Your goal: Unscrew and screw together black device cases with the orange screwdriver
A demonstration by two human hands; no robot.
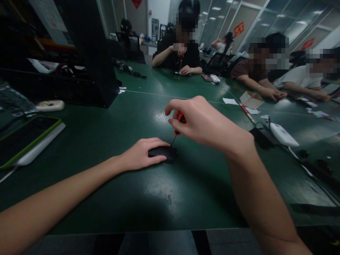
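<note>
A small black box-shaped device (168,152) lies on the green tabletop (101,191) in front of me. My left hand (145,153) grips it from the left, thumb along the near side and fingers along the far side. Above it, my right hand (195,118) holds a screwdriver (177,133) by its red and black handle. The thin shaft slants down to the far right part of the device, where the tip appears to touch; the exact contact point is too small to make out. Part of the handle is hidden behind my right fingers.
A phone with a green edge (29,140) and a black shelf unit (87,71) stand at left. On the right are a white device with a cable (284,134), a small cardboard box (251,100) and papers (230,101). A person across the table (162,56) works with a screwdriver.
</note>
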